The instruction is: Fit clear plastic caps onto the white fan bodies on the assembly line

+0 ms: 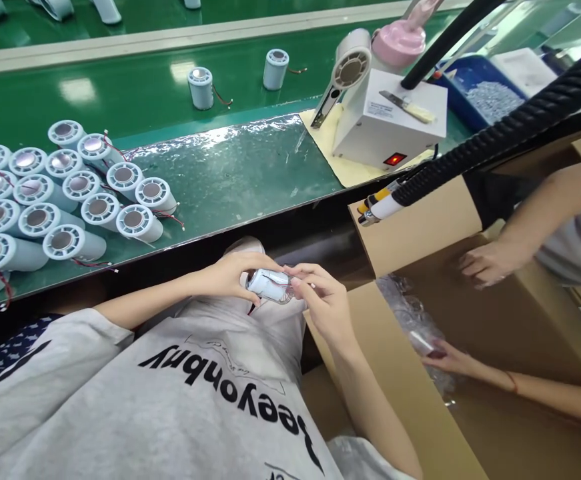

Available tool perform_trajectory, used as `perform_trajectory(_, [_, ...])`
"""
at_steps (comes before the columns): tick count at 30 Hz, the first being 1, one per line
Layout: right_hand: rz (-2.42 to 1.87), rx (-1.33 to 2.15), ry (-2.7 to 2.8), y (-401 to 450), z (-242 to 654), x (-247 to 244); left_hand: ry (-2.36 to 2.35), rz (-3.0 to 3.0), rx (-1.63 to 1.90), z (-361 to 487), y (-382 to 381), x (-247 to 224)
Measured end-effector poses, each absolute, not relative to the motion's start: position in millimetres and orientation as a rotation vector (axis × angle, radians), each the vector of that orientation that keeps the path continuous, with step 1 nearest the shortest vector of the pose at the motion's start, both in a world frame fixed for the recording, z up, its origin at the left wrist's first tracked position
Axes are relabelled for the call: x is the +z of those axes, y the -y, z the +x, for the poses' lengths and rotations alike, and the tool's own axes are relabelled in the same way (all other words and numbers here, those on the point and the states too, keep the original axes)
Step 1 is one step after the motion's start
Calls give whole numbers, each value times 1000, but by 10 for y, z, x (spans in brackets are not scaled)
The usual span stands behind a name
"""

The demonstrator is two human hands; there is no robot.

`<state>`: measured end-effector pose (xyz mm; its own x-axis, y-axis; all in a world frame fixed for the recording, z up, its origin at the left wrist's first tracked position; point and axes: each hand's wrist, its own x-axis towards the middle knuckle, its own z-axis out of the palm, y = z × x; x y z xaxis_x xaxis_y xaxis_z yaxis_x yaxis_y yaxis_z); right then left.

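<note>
A light-blue cylinder [269, 285] lies tilted above the lap, between my two hands. My left hand [230, 277] is wrapped round its left end. At its right end my right hand [320, 293] pinches the thin wires [290, 288]; the fingertips hide part of them. Many similar cylinders [65, 240] stand packed together at the left of the green table [220, 180], with red wires trailing from several of them.
Two cylinders [201, 89] stand on the green belt [135, 93]. A white device [395, 120] bears a knife [407, 107]; a small fan [351, 63] is beside it. A black hose [495, 127] crosses the right. Another person's hands [493, 260] are over an open cardboard box [500, 333].
</note>
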<state>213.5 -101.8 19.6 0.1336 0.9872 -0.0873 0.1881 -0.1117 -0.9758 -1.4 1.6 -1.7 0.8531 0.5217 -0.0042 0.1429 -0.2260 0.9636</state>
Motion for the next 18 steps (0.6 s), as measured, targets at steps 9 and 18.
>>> perform_trajectory(9, [-1372,961,1589,1110,2210,215,-588,1326,356,-16,101,115])
perform_trajectory(18, [-1383,1152,1431,1183,2264,235,-422,1485,389,-62,84,253])
